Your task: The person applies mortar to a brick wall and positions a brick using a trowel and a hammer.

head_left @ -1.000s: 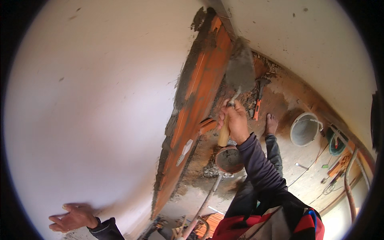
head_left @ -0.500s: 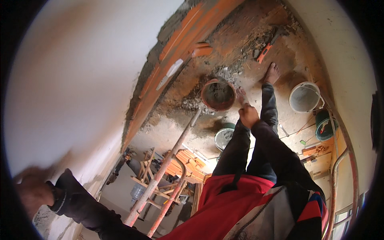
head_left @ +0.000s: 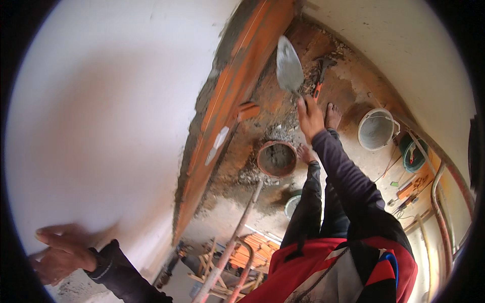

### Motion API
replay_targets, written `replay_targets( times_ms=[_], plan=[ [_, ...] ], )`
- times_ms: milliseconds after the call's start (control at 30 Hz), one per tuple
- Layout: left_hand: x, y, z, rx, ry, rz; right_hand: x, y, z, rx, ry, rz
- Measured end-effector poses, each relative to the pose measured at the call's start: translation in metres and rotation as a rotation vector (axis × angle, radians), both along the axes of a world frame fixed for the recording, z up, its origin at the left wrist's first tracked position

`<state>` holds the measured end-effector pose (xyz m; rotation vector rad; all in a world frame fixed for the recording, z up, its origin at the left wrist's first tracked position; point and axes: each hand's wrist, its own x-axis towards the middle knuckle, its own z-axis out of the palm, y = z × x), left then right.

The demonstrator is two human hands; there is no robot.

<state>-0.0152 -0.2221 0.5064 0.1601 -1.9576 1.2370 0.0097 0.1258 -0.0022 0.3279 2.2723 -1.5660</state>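
My right hand (head_left: 309, 120) grips a pointed trowel (head_left: 289, 66) by its handle. The grey metal blade points up and away, over the floor beside the exposed orange brickwork (head_left: 214, 121). At the far left, my left hand (head_left: 64, 254) is at the white wall (head_left: 116, 126), its fingers stretched out and holding nothing; whether it presses on the wall I cannot tell. Below the trowel, a round reddish bucket (head_left: 261, 160) with wet grey mortar (head_left: 278, 157) inside stands in front of my bare feet. A white patch (head_left: 217, 144) shows along the brickwork.
A hammer (head_left: 319, 83) with an orange handle lies on the floor beyond my feet. To the right stand a whitish bucket (head_left: 361, 135) and a green one (head_left: 408, 151). Rusty scaffold pipes (head_left: 237, 222) rise on both sides. Orange bricks (head_left: 255, 250) are stacked behind, near wooden pieces.
My right hand has swung up and away from near my knees, bringing the trowel into clear view. My left hand has shifted slightly right along the wall. The view has turned somewhat.
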Motion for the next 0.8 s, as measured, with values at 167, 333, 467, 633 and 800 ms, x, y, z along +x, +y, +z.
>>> replay_targets(
  times_ms=[167,333,467,633,800],
  plan=[
    [-0.013,0.007,0.013,-0.191,-0.075,-0.075,-0.127,-0.032,-0.006,-0.139,0.088,-0.224],
    [-0.005,0.015,0.004,-0.194,-0.040,-0.016,-0.166,-0.044,-0.013,-0.127,-0.058,-0.170],
    [-0.014,0.034,-0.003,-0.201,-0.052,0.062,-0.171,-0.053,-0.041,-0.169,-0.110,-0.139],
    [-0.016,0.034,-0.001,-0.267,-0.069,0.061,-0.158,-0.069,0.024,-0.514,-0.342,-0.254],
    [-0.016,0.015,0.006,-0.346,-0.076,-0.112,-0.135,-0.044,0.033,-0.829,-0.458,-0.244]
  ],
)
